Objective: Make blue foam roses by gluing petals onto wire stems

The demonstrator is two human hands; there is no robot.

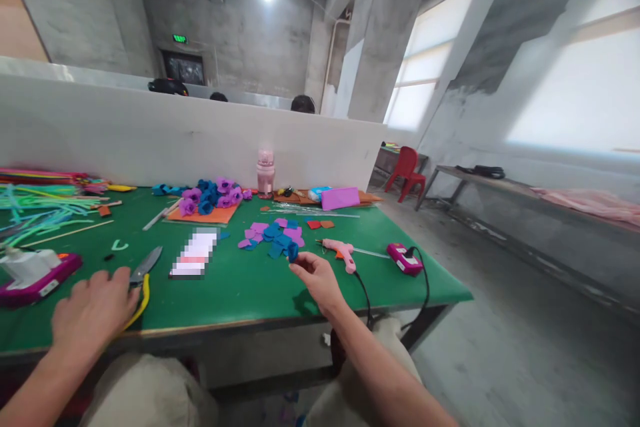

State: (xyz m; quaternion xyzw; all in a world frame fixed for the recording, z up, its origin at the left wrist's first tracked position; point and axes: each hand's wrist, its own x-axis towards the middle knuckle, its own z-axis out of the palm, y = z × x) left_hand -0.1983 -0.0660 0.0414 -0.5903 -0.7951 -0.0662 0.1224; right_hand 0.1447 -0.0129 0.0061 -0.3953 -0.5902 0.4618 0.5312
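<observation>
Nearest the viewer, the person's forearms (380, 360) extend above trousered knees (145, 393) toward the green tabletop (240, 297). From left to right: a purple power strip (67, 270) with white plugs, its pale markings too small to read; the left hand (95, 307), palm down, fingers bent beside and against a yellow-handled hand tool (147, 267), whether gripping it cannot be told; above, on the far wall, a lit green sign (180, 39), its characters illegible; a pale rectangular object (197, 250), its face obscured by pixel blocks; purple and blue paper flowers (210, 197); a pink bottle (265, 173); loose petals (273, 233); a blue paper piece (293, 252), pinched just above the tabletop, near the petals, between the nearly closed fingers of the right hand (320, 280); a pink glue gun (340, 249); and a purple socket block (405, 259), its marking unreadable.
</observation>
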